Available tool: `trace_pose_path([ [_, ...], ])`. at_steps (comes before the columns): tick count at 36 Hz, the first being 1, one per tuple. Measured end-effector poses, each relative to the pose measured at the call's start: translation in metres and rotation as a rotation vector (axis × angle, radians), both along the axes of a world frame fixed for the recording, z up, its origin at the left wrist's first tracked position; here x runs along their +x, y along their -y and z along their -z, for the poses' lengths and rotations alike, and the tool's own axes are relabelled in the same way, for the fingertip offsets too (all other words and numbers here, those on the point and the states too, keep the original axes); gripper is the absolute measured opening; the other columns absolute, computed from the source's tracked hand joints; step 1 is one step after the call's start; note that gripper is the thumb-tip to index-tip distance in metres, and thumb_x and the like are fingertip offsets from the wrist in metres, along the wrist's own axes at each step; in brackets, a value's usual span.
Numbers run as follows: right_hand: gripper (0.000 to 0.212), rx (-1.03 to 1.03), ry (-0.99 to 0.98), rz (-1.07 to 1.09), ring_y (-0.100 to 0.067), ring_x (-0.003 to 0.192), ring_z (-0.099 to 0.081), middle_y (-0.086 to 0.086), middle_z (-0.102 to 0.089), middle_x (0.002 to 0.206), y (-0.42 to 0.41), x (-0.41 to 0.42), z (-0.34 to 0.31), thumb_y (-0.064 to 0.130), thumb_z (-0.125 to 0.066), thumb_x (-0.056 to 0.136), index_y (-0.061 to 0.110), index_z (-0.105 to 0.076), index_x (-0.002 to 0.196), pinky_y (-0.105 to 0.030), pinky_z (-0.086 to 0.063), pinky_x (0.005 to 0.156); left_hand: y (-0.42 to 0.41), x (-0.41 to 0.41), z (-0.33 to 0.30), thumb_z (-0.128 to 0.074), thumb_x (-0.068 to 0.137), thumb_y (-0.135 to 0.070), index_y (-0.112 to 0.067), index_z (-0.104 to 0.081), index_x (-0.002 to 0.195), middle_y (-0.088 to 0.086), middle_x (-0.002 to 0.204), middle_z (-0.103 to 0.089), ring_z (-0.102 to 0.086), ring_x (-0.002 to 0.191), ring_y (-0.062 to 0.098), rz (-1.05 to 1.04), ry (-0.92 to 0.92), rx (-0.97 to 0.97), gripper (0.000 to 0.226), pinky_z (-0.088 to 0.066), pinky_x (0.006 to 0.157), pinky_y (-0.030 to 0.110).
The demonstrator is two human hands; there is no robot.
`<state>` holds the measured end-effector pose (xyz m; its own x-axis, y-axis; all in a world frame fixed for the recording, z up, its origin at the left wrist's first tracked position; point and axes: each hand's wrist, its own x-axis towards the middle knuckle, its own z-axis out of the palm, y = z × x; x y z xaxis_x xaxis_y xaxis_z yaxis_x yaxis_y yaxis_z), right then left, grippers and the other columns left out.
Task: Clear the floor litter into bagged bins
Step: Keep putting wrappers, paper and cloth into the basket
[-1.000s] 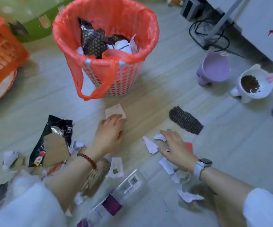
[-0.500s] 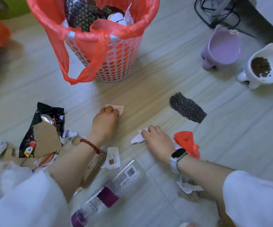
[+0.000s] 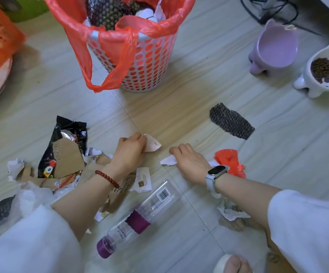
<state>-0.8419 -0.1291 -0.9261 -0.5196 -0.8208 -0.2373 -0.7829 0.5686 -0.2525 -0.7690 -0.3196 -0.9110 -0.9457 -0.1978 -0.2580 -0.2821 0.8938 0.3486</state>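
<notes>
While a clear plastic bottle with a purple cap and purple label band (image 3: 140, 219) lies on its side nearest the person, both hands work on the pale wood-look floor (image 3: 199, 107) just beyond it. Left of the bottle a heap holds torn brown cardboard pieces (image 3: 67, 160) and a black foil snack wrapper (image 3: 69, 134).

Beyond the heap's right edge, the left hand (image 3: 129, 152), with a red bead bracelet (image 3: 106, 178) on its wrist, has its fingers (image 3: 138, 139) curled, pinching a small beige paper scrap (image 3: 152, 145); the scrap sticks out to the right of the fingertips.

Just beside it, the right hand (image 3: 191, 163), wearing a white smartwatch (image 3: 215, 172), has its fingers bent over a white torn paper scrap (image 3: 168, 160), which pokes out from under the thumb side; whether they truly grip it I cannot tell. A crumpled red plastic piece (image 3: 229, 161) lies close behind the wrist.

Farther off lies a black mesh strip (image 3: 230, 124). Beyond stands a white perforated bin lined with a red plastic bag (image 3: 138, 54), already holding litter. To the far right stand a lilac ceramic bowl (image 3: 274, 50) and a white ceramic bowl of brown kibble (image 3: 323, 73).
</notes>
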Motion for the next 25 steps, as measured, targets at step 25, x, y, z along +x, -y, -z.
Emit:
trace_pose_path([
  [25, 0.048, 0.154, -0.122, -0.095, -0.029, 0.090, -0.059, -0.012, -0.059, 0.100, -0.004, 0.001, -0.022, 0.017, -0.014, 0.086, 0.006, -0.047, 0.119, -0.033, -0.036, 0.059, -0.008, 0.055, -0.022, -0.053, 0.084, -0.012, -0.013, -0.056, 0.114, 0.007, 0.118, -0.053, -0.055, 0.090, 0.024, 0.332, 0.059, -0.103, 0.030, -0.031, 0.055, 0.022],
])
